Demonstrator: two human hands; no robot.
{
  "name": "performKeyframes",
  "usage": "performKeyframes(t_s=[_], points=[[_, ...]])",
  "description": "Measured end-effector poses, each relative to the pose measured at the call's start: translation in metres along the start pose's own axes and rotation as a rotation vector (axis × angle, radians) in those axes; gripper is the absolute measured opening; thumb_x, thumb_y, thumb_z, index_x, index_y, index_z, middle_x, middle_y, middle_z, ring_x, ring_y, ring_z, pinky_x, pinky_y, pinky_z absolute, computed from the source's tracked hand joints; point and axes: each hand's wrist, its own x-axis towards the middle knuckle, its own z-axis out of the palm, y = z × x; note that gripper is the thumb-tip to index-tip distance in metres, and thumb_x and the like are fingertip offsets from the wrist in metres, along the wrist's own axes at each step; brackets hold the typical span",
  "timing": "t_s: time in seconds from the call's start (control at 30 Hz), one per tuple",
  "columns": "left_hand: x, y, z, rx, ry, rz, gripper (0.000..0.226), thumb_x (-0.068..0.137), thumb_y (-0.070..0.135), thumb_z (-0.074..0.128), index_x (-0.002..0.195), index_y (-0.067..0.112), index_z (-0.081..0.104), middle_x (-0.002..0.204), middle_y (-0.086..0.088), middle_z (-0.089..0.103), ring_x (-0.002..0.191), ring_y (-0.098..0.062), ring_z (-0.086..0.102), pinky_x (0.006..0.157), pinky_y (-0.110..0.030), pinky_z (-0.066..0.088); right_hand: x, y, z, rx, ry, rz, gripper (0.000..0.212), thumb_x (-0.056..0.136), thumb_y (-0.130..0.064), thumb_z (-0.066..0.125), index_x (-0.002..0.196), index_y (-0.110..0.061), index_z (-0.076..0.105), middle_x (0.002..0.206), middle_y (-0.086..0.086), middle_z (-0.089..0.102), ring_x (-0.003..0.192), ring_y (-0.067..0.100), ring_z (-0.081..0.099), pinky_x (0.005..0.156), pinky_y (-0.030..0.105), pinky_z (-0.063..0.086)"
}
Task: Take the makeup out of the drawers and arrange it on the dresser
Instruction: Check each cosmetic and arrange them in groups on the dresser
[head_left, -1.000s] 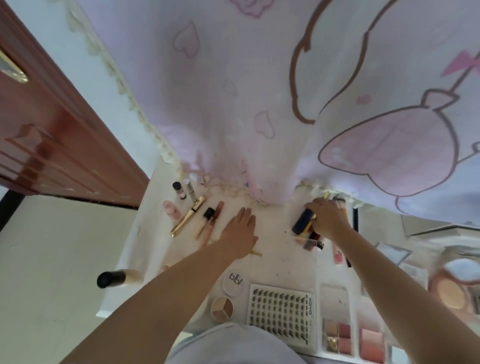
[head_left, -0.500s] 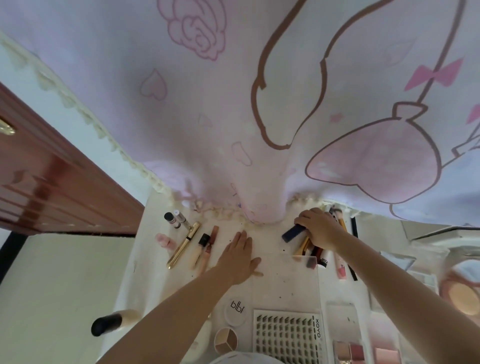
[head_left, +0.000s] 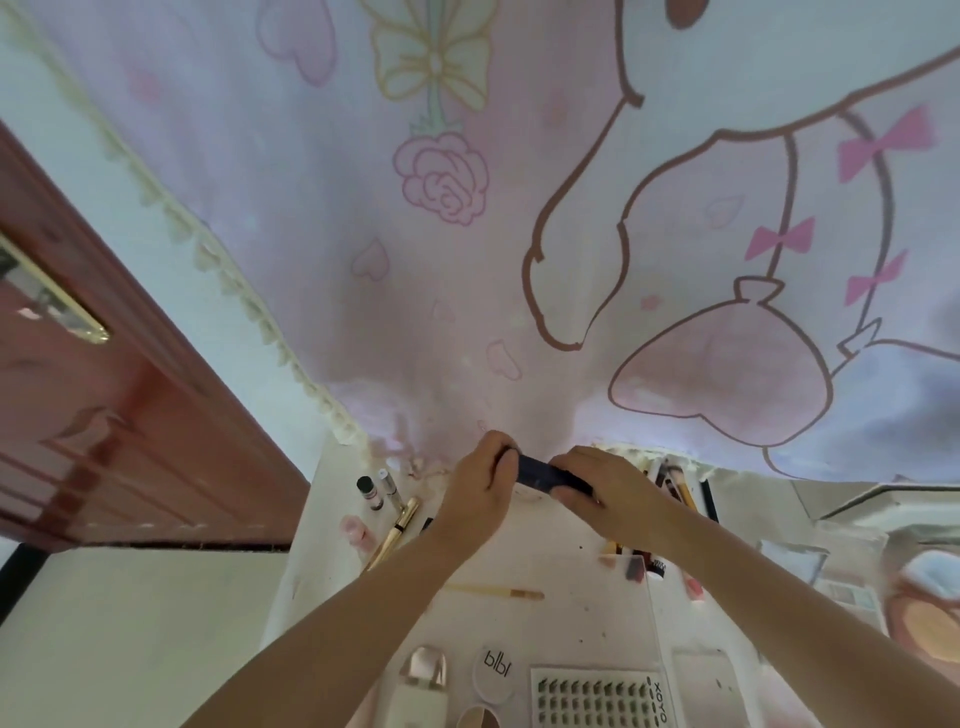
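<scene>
Both hands hold a dark navy makeup tube (head_left: 545, 474) above the back of the white dresser top (head_left: 582, 597). My left hand (head_left: 480, 486) pinches its left end and my right hand (head_left: 602, 491) grips its right end. To the left lie a gold tube (head_left: 396, 530), two small vials (head_left: 379, 491) and a pink item (head_left: 357, 531). A thin gold brush (head_left: 493, 591) lies under my left forearm. Behind my right wrist, several more tubes and pencils (head_left: 675, 486) cluster together.
A round white compact (head_left: 496, 670), a lash tray (head_left: 602, 696) and a clear bottle (head_left: 423, 686) sit at the near edge. A pink cartoon curtain (head_left: 467, 260) hangs over the dresser's back. A red-brown wooden door (head_left: 104, 426) stands at left. A pink compact (head_left: 924, 613) lies at far right.
My right hand lifted the navy tube from the right cluster toward the centre. My left hand rose off the dresser top and took hold of the tube's other end. The camera tilted upward.
</scene>
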Motion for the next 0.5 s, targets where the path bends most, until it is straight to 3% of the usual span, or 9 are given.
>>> performKeyframes(t_s=[0.13, 0.3, 0.37, 0.5], points=[[-0.005, 0.011, -0.017, 0.104, 0.083, 0.043, 0.030, 0.089, 0.019, 0.029, 0.060, 0.026, 0.030, 0.053, 0.007, 0.031, 0.047, -0.005, 0.028, 0.047, -0.018, 0.027, 0.002, -0.026, -0.003, 0.036, 0.013, -0.028, 0.018, 0.093, -0.017, 0.044, 0.101, -0.007, 0.056, 0.070, -0.015, 0.038, 0.063, 0.002, 0.036, 0.067, 0.006, 0.033], [-0.011, -0.002, -0.062, -0.006, 0.400, -0.155, 0.036, 0.092, 0.003, 0.031, 0.060, 0.019, 0.033, 0.055, 0.004, 0.033, 0.049, -0.009, 0.029, 0.042, -0.012, 0.028, -0.010, -0.023, -0.016, 0.004, 0.049, 0.079, 0.024, 0.093, -0.020, 0.045, 0.110, -0.008, 0.057, 0.093, 0.006, 0.058, 0.076, 0.011, 0.047, 0.063, 0.012, 0.030], [-0.015, -0.003, -0.074, -0.024, 0.418, -0.168, 0.036, 0.092, 0.002, 0.030, 0.059, 0.018, 0.033, 0.054, 0.004, 0.032, 0.048, -0.009, 0.028, 0.040, -0.012, 0.027, -0.012, -0.023, -0.019, -0.011, 0.046, 0.092, 0.025, 0.093, -0.020, 0.045, 0.112, -0.009, 0.057, 0.097, 0.009, 0.060, 0.079, 0.013, 0.048, 0.063, 0.012, 0.031], [-0.027, 0.007, -0.066, -0.058, 0.375, -0.164, 0.037, 0.092, 0.000, 0.031, 0.059, 0.017, 0.031, 0.055, 0.003, 0.030, 0.050, -0.009, 0.026, 0.042, -0.011, 0.027, -0.003, -0.041, -0.010, 0.013, 0.030, 0.001, 0.024, 0.093, -0.020, 0.046, 0.112, -0.011, 0.057, 0.091, 0.002, 0.055, 0.070, 0.002, 0.041, 0.066, 0.004, 0.033]])
